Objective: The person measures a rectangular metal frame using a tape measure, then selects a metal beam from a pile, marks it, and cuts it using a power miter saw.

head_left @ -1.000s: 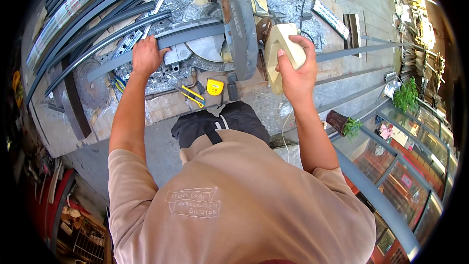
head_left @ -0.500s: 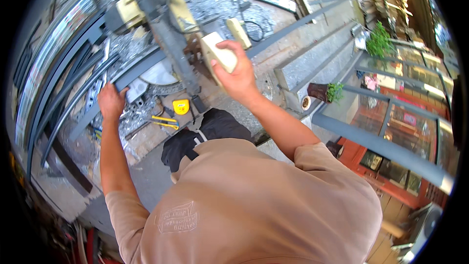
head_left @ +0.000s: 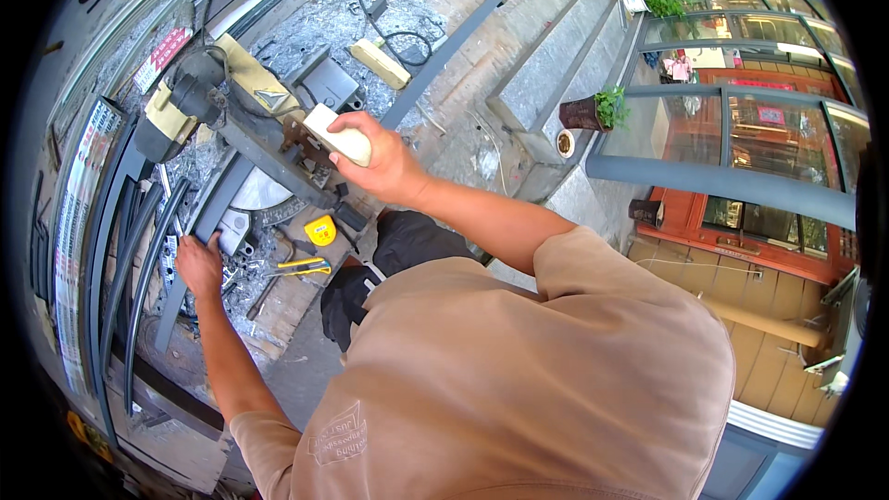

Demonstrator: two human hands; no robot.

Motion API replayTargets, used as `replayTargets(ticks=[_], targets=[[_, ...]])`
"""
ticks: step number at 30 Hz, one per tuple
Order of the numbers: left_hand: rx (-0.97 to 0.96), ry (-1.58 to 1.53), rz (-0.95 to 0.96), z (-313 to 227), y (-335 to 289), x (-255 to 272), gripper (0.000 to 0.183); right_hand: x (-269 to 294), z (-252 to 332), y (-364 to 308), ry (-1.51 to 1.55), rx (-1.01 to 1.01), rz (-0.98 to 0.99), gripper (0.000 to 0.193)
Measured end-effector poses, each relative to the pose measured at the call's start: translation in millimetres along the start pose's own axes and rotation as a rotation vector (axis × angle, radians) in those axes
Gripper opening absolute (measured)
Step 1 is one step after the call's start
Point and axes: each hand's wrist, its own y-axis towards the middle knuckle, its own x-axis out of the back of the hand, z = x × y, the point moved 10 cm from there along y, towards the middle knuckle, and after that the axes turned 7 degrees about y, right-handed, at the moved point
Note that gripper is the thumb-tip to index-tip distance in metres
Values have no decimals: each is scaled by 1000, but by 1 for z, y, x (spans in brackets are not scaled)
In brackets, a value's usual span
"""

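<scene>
My right hand [head_left: 384, 162] is wrapped round the cream handle [head_left: 338, 136] of a mitre saw [head_left: 245, 139]. The saw's dark arm slants over a half-round metal base [head_left: 264, 190]. To the left, my left hand [head_left: 199, 266] has its fingers closed over a grey metal bar [head_left: 173, 310], which lies across the saw base. Its fingertips and thumb sit close to the base's near side. Near the saw's front rests a yellow tape measure [head_left: 320, 230], with a slim yellow tool [head_left: 304, 267], apparently a utility knife, beside it.
Long dark profiles [head_left: 116, 268] lie bundled at the left. Silvery shavings [head_left: 329, 23] cover the ground around the saw. A black cable [head_left: 407, 37] loops beyond it, near a cream block [head_left: 380, 65]. Stone steps [head_left: 546, 83], a potted plant [head_left: 581, 113] and a glazed frame stand at the right.
The whole view has turned and shifted, so the saw and both hands appear farther left and lower. Both hands keep the same holds on the saw handle and the bar.
</scene>
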Motion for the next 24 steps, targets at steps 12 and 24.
replayTargets(ticks=[12,24], targets=[[22,-1,63,4,-1,-8,55,-4,56,45,-75,-12,55,48],[70,-6,157,4,1,-1,66,-22,187,150,-254,352,15,65]])
